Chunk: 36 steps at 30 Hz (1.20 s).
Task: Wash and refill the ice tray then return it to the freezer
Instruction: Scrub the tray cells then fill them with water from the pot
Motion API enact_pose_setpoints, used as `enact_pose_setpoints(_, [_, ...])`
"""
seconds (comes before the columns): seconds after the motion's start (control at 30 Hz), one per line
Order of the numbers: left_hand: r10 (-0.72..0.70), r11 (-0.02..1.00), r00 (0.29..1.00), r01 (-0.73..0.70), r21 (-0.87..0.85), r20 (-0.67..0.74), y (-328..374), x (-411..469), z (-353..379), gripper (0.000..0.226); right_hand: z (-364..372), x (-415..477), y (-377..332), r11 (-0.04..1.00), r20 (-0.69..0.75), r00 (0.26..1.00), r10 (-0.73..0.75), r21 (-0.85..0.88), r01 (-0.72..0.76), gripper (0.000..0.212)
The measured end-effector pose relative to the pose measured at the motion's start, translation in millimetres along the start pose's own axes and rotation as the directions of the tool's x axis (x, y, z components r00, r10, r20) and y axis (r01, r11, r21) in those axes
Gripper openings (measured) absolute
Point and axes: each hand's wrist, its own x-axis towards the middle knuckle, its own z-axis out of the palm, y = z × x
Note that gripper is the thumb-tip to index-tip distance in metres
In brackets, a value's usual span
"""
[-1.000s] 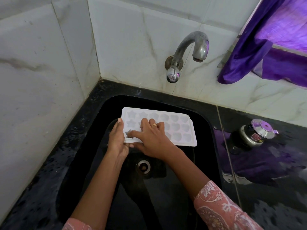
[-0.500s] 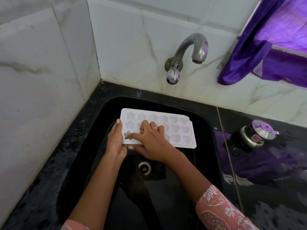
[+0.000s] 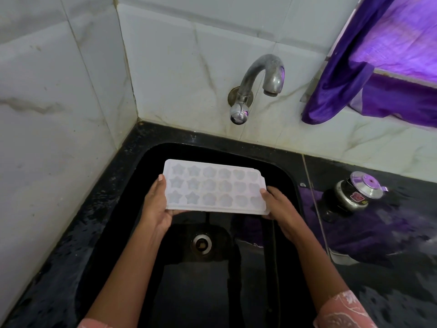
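A white ice tray [image 3: 214,187] with star, flower and heart shaped cells is held level over the black sink [image 3: 287,178], cells facing up. My left hand [image 3: 155,205] grips its left short end, thumb on the rim. My right hand [image 3: 277,204] grips its right short end from below and the side. The metal tap [image 3: 256,82] juts from the wall above and behind the tray; no water runs from it.
The sink drain [image 3: 201,243] lies below the tray. A small steel lidded pot [image 3: 354,192] stands on the wet black counter [image 3: 378,245] to the right. A purple curtain [image 3: 369,62] hangs at the upper right. Marble walls close the left and back.
My right hand left the cells at the tray's left part and moved to the right end. The tray now is held by both ends.
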Motion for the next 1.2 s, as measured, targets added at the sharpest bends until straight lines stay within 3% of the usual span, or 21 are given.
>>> enact_pose_setpoints(0.1, [-0.011,0.999,0.999,0.009,0.041,0.03,-0.1,-3.5,-0.7,0.034,2.3,-1.1,7.7,0.984,0.048,0.999,0.023,0.177,-0.031,0.025])
enact_pose_setpoints(0.3, [-0.065,0.987,0.994,0.051,0.155,0.088,-4.1,-7.1,-11.6,0.033,4.2,0.9,13.7,0.983,0.002,1.0,-0.012,0.181,0.011,0.022])
enact_pose_setpoints(0.43, [0.017,0.958,0.999,-0.025,0.284,0.03,-6.7,-6.4,-15.2,0.018,6.4,4.9,20.9,0.982,-0.026,1.0,-0.006,0.188,0.01,0.022])
enact_pose_setpoints(0.63, [0.176,0.873,0.984,-0.173,0.455,0.037,-8.9,-0.7,-18.5,0.019,7.4,5.5,27.9,0.975,-0.076,0.997,-0.015,0.218,0.031,0.019])
enact_pose_setpoints(0.83, [0.283,0.817,0.956,-0.284,0.502,0.08,-13.7,4.4,-15.4,0.019,7.6,6.8,33.9,0.993,-0.151,0.986,-0.074,0.084,0.088,0.021])
enact_pose_setpoints(1.07, [0.329,0.819,0.934,-0.355,0.45,0.138,-22.8,6.8,-20.5,0.022,3.6,9.5,36.2,0.98,-0.265,0.947,-0.182,-0.121,0.155,0.014])
enact_pose_setpoints(1.2, [0.334,0.83,0.928,-0.374,0.414,0.167,-23.3,1.4,-20.1,0.027,0.9,7.7,37.0,0.968,-0.296,0.925,-0.239,-0.144,0.204,0.019])
